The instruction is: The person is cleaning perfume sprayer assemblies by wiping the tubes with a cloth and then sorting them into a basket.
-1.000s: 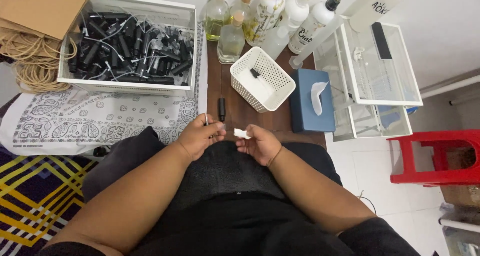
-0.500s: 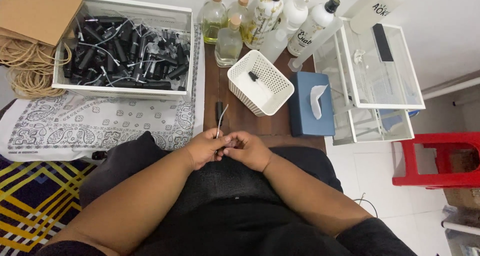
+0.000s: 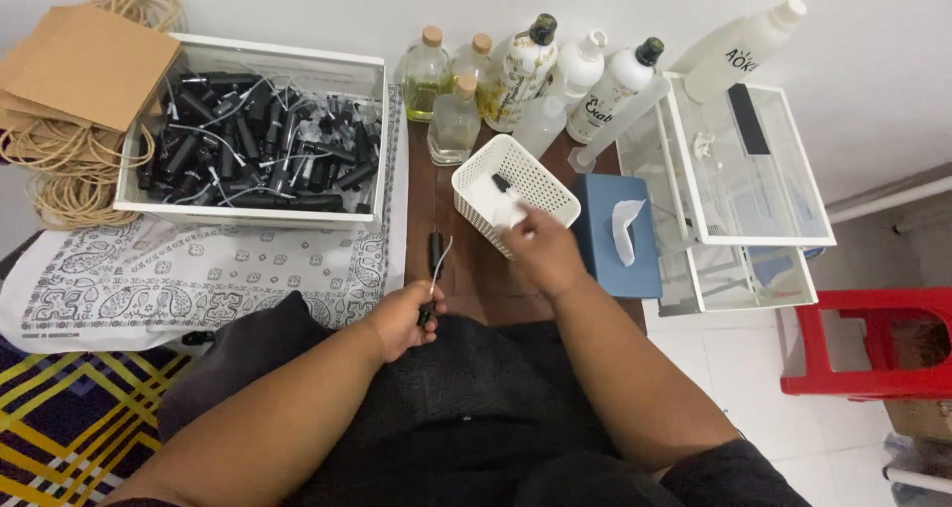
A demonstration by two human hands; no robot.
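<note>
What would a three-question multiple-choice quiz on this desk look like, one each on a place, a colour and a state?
1. Where is the right hand?
A. At the rim of the white basket
B. On the red stool
C. In the person's lap

2. What colour is the tissue box?
A. Red
B. Blue
C. Yellow

3. What is the left hand doing?
A. Lying flat and empty
B. Gripping a small black sprayer top with a thin white tube
C. Holding a glass bottle

Answers: 1 A, the fingers hold a white scrap at the basket's rim. 2 B, the box beside the basket is blue with a white tissue sticking out. 3 B, the fist is closed round the black piece, with its tube sticking up.
</note>
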